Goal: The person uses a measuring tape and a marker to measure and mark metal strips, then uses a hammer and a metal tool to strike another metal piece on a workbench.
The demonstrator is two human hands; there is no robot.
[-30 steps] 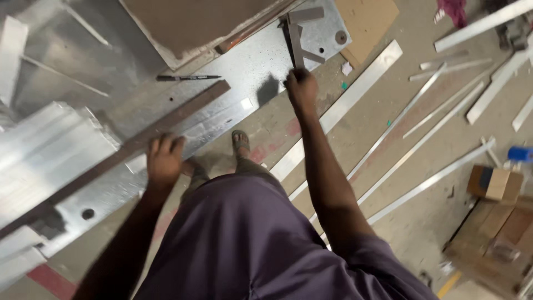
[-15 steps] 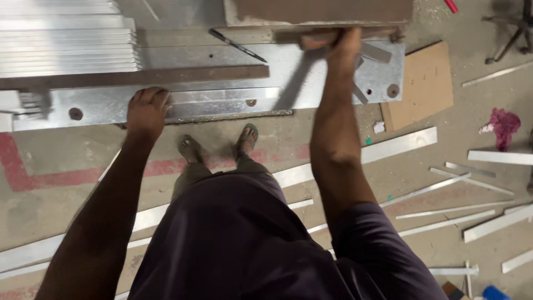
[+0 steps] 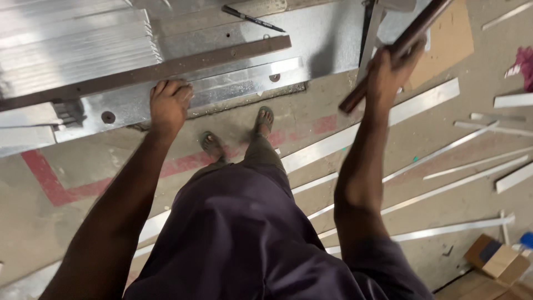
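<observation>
My left hand [image 3: 169, 103] rests with curled fingers on the front edge of a shiny metal work table [image 3: 233, 91], just below a long brown bar [image 3: 183, 64] that lies across it. My right hand [image 3: 391, 69] is raised at the table's right end and grips a dark brown rod or handle [image 3: 397, 47] that slants up to the right. A black pen [image 3: 252, 18] lies on the table top further back. A stack of silver metal profiles [image 3: 72, 50] fills the table's left part.
Long silver metal strips [image 3: 433, 166] lie scattered over the concrete floor at the right. A cardboard sheet [image 3: 444, 41] lies by the table's right end. Small cardboard boxes [image 3: 494, 258] sit at the bottom right. My sandalled feet [image 3: 239, 133] stand on a red floor line.
My right hand has lifted off the table's back part and now holds the brown rod raised at the right. My left hand stays on the table edge. The view has shifted.
</observation>
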